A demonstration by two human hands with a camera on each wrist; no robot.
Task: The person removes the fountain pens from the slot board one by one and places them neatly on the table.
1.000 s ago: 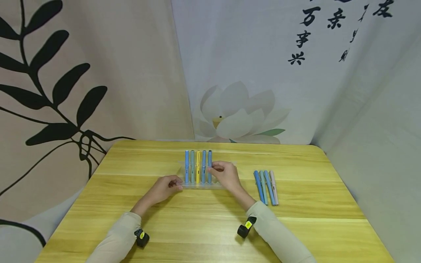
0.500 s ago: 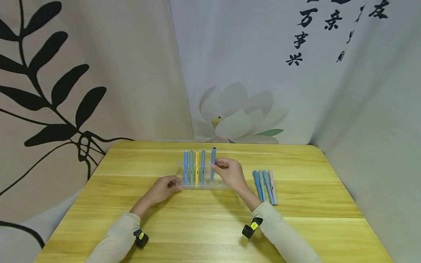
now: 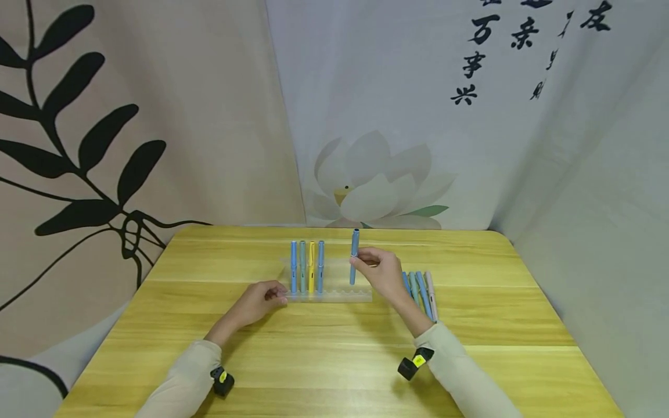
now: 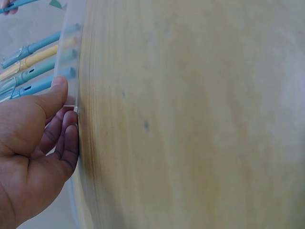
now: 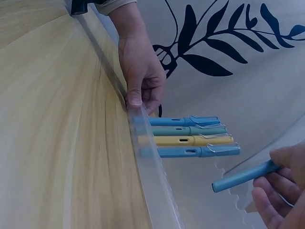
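Slim blue pen [image 3: 355,242], pinched almost upright in the right grip [image 3: 382,271]; leftward, the left grip [image 3: 259,302] pinches a clear plastic rack [image 3: 342,296], likely steadying it.

Rack [image 3: 340,296] — clear plastic (pen clips [image 5: 222,150] shiny metal); tabletop [image 3: 313,360] — wood

- Head view: illumination moderate, even, diffuse.
- Table [image 3: 303,371]: pale, soft sheen toward the near centre.
- Shadows: soft-edged, on the table along the inner side of both sleeves [image 3: 183,374].
- Rack [image 3: 340,297]: low contrast; transparent edges indistinct.
- Left wrist view: hazy; table grain blurred.
- Right wrist view: dimmer than head view, cooler cast; pens [image 5: 183,140] reasonably sharp.
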